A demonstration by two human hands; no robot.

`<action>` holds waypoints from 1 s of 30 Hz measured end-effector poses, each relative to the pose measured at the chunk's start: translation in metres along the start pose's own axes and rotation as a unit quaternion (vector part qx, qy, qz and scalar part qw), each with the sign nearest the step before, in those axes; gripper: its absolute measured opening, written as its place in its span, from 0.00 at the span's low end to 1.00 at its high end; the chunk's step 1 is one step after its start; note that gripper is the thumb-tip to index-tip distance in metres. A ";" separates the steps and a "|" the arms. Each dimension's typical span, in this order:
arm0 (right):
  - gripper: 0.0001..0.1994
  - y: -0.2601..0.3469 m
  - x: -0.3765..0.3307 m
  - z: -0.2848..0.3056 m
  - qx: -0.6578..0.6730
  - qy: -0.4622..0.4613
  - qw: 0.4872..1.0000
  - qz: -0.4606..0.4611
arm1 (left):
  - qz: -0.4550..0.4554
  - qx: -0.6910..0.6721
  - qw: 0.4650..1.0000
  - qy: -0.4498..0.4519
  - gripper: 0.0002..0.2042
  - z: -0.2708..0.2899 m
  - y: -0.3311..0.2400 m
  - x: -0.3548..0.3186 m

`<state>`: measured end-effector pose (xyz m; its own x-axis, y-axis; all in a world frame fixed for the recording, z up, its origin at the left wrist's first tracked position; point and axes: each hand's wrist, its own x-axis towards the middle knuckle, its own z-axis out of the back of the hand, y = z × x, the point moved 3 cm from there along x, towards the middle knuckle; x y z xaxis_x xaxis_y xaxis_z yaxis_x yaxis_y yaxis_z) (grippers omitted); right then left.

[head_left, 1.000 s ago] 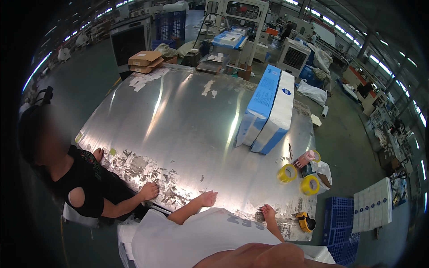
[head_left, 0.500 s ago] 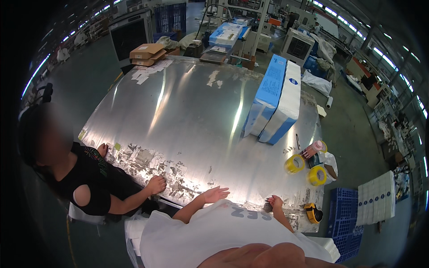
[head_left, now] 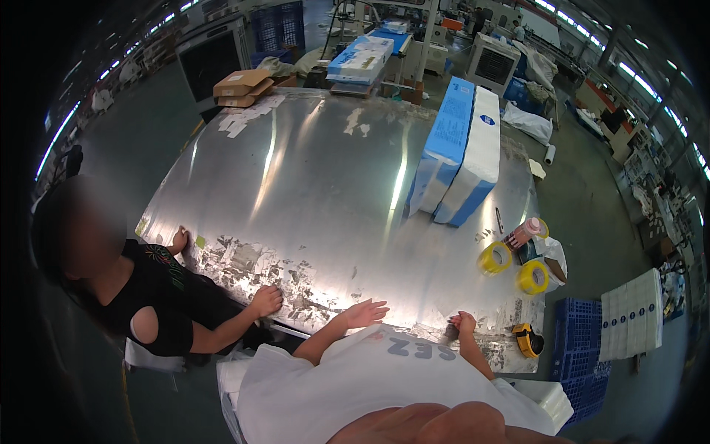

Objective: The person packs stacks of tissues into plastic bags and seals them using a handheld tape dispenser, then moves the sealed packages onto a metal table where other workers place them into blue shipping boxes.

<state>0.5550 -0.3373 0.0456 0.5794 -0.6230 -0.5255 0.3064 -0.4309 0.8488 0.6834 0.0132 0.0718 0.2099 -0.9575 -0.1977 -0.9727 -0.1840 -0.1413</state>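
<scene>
My left hand (head_left: 364,313) rests palm partly up at the near edge of the metal table (head_left: 333,185), its fingers stretched and apart with nothing in them. At the same edge, my right hand (head_left: 464,323) has loosely bent fingers, apart, over a dark worn patch; I see no object in it. Closest to that hand is a yellow and black tape measure (head_left: 528,341). Farther up on the right are two yellow tape rolls (head_left: 495,257) and a pink bottle (head_left: 522,232). Two tall blue and white wrapped packs (head_left: 460,152) stand side by side farther back.
A co-worker in black (head_left: 159,288) sits at the left, both hands on the table edge. Brown cardboard boxes (head_left: 242,83) lie at the far left corner. Beyond the far edge, a blue and white pack (head_left: 361,59) lies on a conveyor. Blue crates (head_left: 575,340) stand at the right.
The pack on the conveyor has come nearer to the table's far edge. The view has shifted slightly; my hands stay in about the same places.
</scene>
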 end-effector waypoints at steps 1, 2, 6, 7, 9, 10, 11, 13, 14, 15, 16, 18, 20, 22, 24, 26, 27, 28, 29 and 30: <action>0.08 -0.001 0.002 0.003 0.003 -0.006 1.000 0.000 | 0.003 -0.001 1.000 0.001 0.22 -0.001 0.000 0.002; 0.08 -0.001 0.003 -0.001 0.007 -0.007 1.000 -0.001 | 0.003 0.001 1.000 -0.001 0.22 0.000 -0.001 0.001; 0.08 -0.001 0.002 -0.003 0.005 0.009 1.000 0.021 | 0.005 0.002 1.000 -0.005 0.23 0.006 -0.001 0.002; 0.08 -0.001 0.002 -0.003 0.006 0.009 1.000 0.026 | 0.005 0.004 1.000 -0.008 0.23 0.007 -0.001 0.003; 0.07 -0.001 0.003 -0.003 0.009 0.005 1.000 0.013 | 0.003 0.004 1.000 -0.013 0.23 0.010 0.000 0.003; 0.07 -0.001 0.003 -0.004 0.010 0.003 1.000 0.007 | 0.002 0.006 1.000 -0.016 0.22 0.011 -0.001 0.004; 0.07 -0.001 0.003 -0.003 0.013 0.002 1.000 0.007 | 0.001 0.006 1.000 -0.018 0.22 0.012 0.000 0.005; 0.07 -0.001 0.003 -0.002 0.017 0.002 1.000 0.009 | 0.000 0.008 1.000 -0.019 0.22 0.013 0.000 0.006; 0.07 -0.001 0.003 -0.003 0.020 0.003 1.000 0.010 | -0.001 0.010 1.000 -0.018 0.22 0.013 0.000 0.006; 0.07 -0.001 0.003 -0.003 0.020 0.000 1.000 0.009 | -0.001 0.012 1.000 -0.017 0.22 0.013 0.000 0.006; 0.07 -0.001 0.003 -0.003 0.019 -0.003 1.000 0.009 | -0.003 0.013 1.000 -0.018 0.22 0.013 0.000 0.006; 0.07 -0.001 0.002 -0.003 0.020 -0.007 1.000 0.007 | -0.004 0.014 1.000 -0.022 0.22 0.012 0.001 0.006; 0.07 -0.001 0.002 -0.003 0.022 -0.008 1.000 0.006 | -0.005 0.013 1.000 -0.025 0.22 0.013 0.001 0.006; 0.06 -0.001 0.001 -0.003 0.026 -0.013 1.000 0.002 | -0.005 0.014 1.000 -0.025 0.22 0.013 0.001 0.006; 0.06 -0.002 0.003 -0.001 0.029 -0.015 0.999 0.001 | -0.004 0.016 1.000 -0.021 0.22 0.013 0.001 0.007; 0.06 -0.001 0.003 -0.002 0.033 -0.012 0.999 0.001 | -0.001 0.012 1.000 -0.017 0.22 0.014 0.000 0.007; 0.06 -0.001 0.002 -0.004 0.030 -0.014 0.999 0.001 | 0.000 0.010 1.000 -0.016 0.22 0.015 0.000 0.007; 0.06 0.000 0.001 -0.005 0.028 -0.015 0.999 0.000 | -0.001 0.010 1.000 -0.014 0.22 0.016 0.000 0.006; 0.06 -0.001 0.001 -0.004 0.026 -0.018 0.999 0.000 | 0.000 0.009 1.000 -0.011 0.22 0.015 0.000 0.007; 0.06 -0.001 0.002 -0.003 0.026 -0.020 0.999 0.001 | 0.000 0.009 1.000 -0.008 0.22 0.014 0.000 0.007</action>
<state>0.5580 -0.3356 0.0439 0.5493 -0.6492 -0.5262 0.2644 -0.4623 0.8464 0.6859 0.0092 0.0566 0.2108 -0.9541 -0.2126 -0.9710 -0.1794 -0.1578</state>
